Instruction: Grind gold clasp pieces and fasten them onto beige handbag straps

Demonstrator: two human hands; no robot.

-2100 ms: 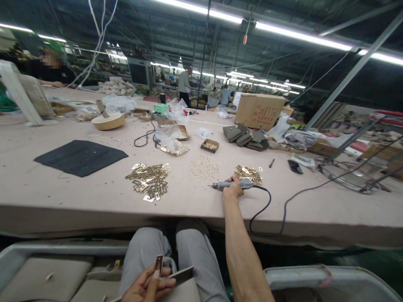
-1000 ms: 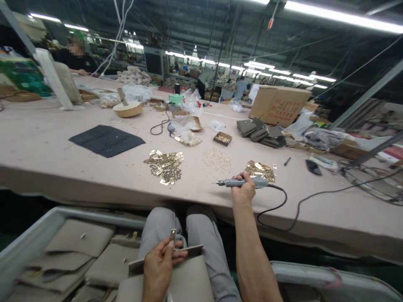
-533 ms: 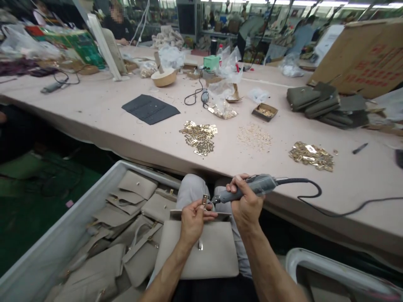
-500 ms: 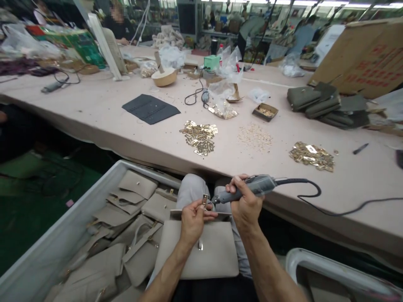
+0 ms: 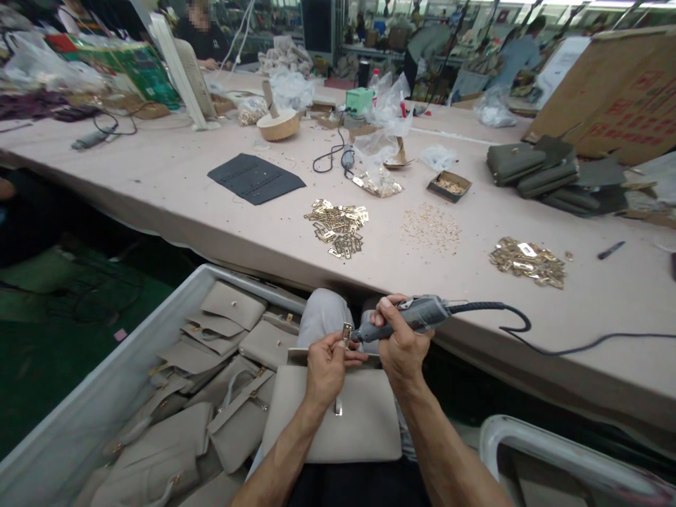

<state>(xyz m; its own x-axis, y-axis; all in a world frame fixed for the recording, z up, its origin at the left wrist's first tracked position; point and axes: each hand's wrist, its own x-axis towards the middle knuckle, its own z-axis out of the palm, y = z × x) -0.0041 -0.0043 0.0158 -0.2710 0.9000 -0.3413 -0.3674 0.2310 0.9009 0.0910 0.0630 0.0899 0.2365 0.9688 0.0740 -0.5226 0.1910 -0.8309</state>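
A beige handbag (image 5: 346,422) lies on my lap. My left hand (image 5: 327,366) is closed, pinching a small gold metal fitting (image 5: 347,332) at the bag's top edge. My right hand (image 5: 402,346) is wrapped round a grey corded electric screwdriver (image 5: 409,320), its tip pointing left and touching the fitting. The tool's black cord (image 5: 554,345) trails right over the table edge.
A grey bin (image 5: 95,415) at my left holds several beige bags. The pink table (image 5: 158,197) carries piles of gold fittings (image 5: 339,229), another gold pile (image 5: 528,262), scattered screws (image 5: 430,229), a dark mat (image 5: 256,179), olive bags (image 5: 539,172) and a cardboard box (image 5: 607,91). Other people work at the far side.
My right hand lifted the screwdriver off the table and brought it down to the fitting on my lap. In the last half second both hands barely shifted.
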